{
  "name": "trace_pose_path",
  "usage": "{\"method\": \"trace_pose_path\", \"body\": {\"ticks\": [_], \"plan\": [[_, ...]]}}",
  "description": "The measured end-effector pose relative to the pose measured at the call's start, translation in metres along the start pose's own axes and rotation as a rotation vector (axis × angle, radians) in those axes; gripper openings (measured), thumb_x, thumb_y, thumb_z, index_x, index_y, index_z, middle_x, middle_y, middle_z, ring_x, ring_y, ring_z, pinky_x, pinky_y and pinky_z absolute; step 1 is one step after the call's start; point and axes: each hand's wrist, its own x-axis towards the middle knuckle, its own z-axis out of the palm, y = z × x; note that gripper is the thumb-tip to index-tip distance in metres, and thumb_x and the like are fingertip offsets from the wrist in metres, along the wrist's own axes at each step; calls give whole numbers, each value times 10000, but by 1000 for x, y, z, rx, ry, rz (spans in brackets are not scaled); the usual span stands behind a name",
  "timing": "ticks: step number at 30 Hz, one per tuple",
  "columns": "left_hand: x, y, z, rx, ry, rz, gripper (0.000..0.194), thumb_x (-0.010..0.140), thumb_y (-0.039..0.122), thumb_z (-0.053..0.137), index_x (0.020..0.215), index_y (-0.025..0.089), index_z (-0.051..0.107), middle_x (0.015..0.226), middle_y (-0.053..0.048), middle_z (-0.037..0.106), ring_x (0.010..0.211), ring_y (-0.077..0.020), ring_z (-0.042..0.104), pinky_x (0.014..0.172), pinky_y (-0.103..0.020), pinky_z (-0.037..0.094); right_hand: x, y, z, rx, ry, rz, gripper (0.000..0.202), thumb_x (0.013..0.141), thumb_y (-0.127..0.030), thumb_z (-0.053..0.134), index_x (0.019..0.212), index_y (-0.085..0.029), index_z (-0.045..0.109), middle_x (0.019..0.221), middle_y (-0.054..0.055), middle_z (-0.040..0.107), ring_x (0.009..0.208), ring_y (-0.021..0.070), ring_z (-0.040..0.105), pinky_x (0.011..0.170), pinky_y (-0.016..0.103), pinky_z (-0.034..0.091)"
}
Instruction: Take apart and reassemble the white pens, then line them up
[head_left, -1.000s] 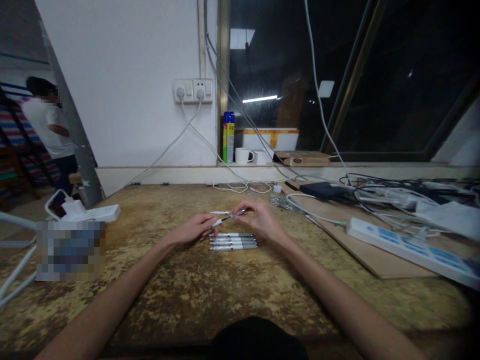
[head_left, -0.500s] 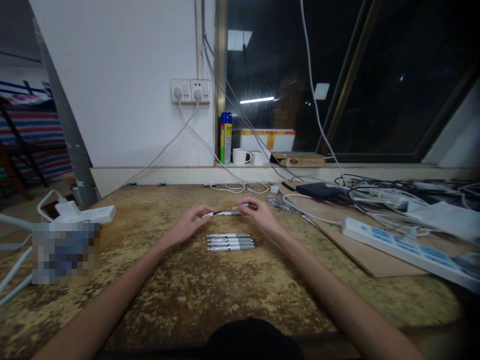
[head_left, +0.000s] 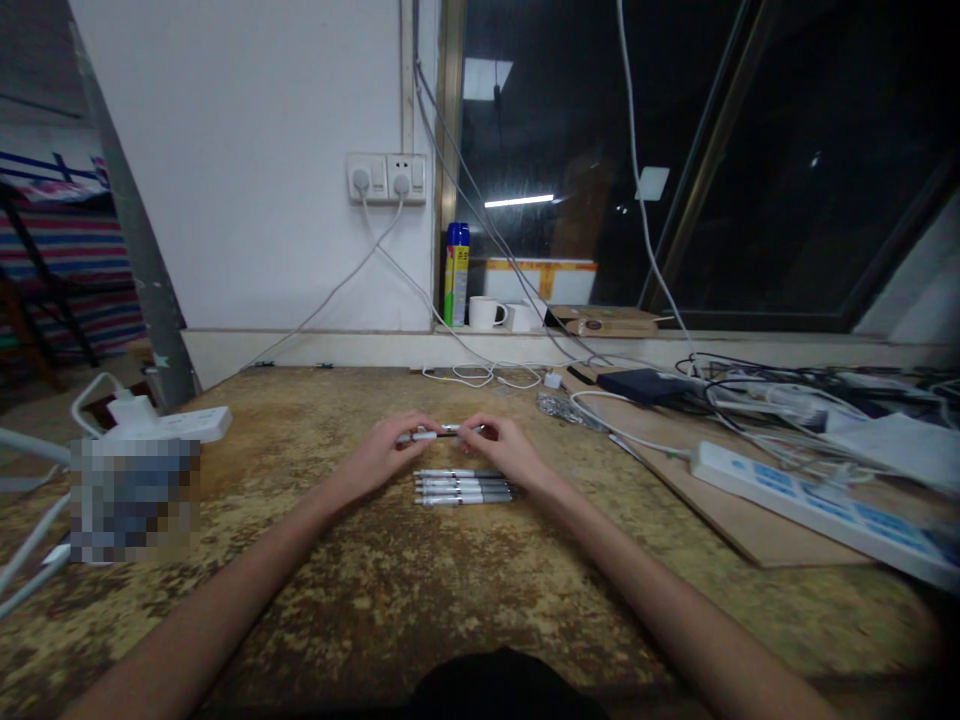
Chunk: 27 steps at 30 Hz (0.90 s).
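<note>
Head view, left hand (head_left: 386,455), right hand (head_left: 504,450) gripping pen (head_left: 442,433), markings unreadable

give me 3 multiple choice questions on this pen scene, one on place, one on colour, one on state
1. Where does the row of pens lie?
A. on the window sill
B. on the table, nearer the person than the hands
C. on the power strip

2. What colour is the mug on the sill?
A. white
B. red
C. black

3. How is the held pen held?
A. by the left hand alone
B. by no hand
C. by both the left hand and the right hand, one at each end

Answers: 1 B, the row sits just below the hands. 2 A, it shows white beside the spray can. 3 C, fingers grip both ends.
</note>
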Motion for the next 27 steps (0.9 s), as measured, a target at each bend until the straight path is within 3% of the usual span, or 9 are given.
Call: {"method": "trace_pose_path", "body": {"ticks": [10,19,27], "plan": [[1,3,-4,55,29,43,314,972,404,543,1161,239,732,1141,-70,709,1067,-248,628,968,-354,457,0,2,0,41,-12,32,304,878,-480,662,858,-178,696,759,33,735,709,183,684,691,281,507],[1,1,-4,-45,51,-66,384,942,463,570,1213,228,705,1228,-77,716,1094,-268,646,938,-356,496,0,-7,-4,168,6,43,292,868,-480,655,818,-192,666,784,27,715,734,178,683,749,303,547],[-1,-7,-7,-33,119,-98,390,949,500,562,1144,213,741,1192,-63,740,1048,-239,664,936,-317,483,3,0,-19,198,67,109,409,849,-568,652,774,-168,690,799,69,729,672,172,666,668,295,541]]}}
